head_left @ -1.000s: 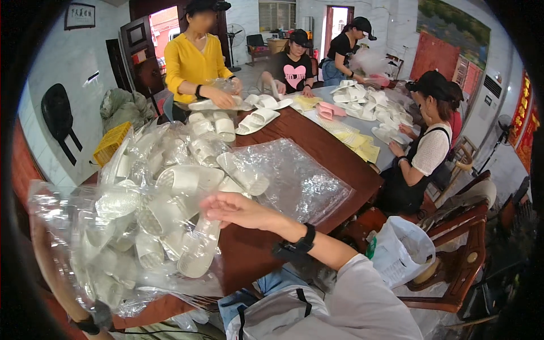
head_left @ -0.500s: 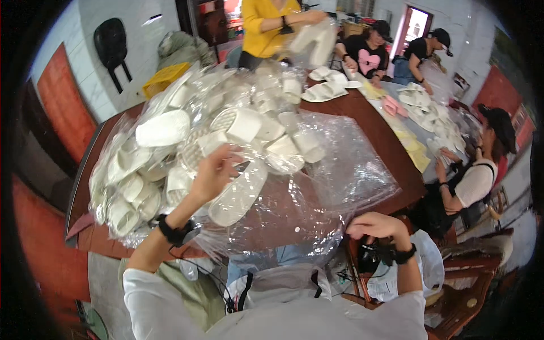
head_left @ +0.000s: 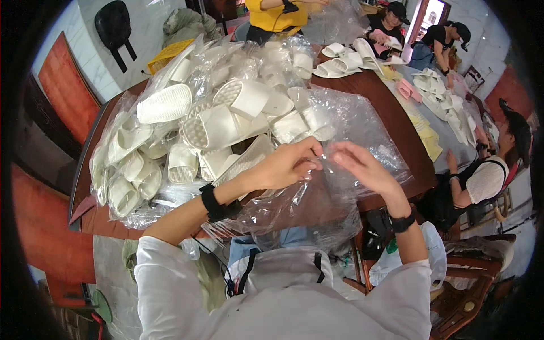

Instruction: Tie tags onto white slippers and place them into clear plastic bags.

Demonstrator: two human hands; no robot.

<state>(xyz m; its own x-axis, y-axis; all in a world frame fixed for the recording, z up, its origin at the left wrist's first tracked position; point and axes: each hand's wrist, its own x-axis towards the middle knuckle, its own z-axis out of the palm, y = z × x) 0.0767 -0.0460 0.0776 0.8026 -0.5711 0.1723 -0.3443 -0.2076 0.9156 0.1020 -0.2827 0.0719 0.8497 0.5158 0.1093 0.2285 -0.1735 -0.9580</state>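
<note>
Over the front middle of the table, my left hand [head_left: 292, 164] pinches a thin clear plastic bag [head_left: 294, 198], which hangs down toward the table's near edge. My right hand [head_left: 365, 167] is just to its right, fingers stretched toward the left fingertips with a small gap between the hands. Beside my left hand lies a big heap of white slippers [head_left: 218, 124], many wrapped in clear plastic. One loose white slipper [head_left: 258, 152] with a textured sole is partly hidden behind my left hand. More flat clear bags [head_left: 362, 124] are spread beyond my right hand.
The dark red-brown table [head_left: 391, 102] extends to the right. White slippers [head_left: 340, 62] lie at its far end. A grey table [head_left: 453, 130] carries more slippers and pink pieces [head_left: 408, 89]. Several people work around them. A wooden chair [head_left: 470, 294] stands at my right.
My left hand has moved right, away from the slipper, and my right hand has risen inward to meet it. The person in yellow has lowered the white slippers toward the far end.
</note>
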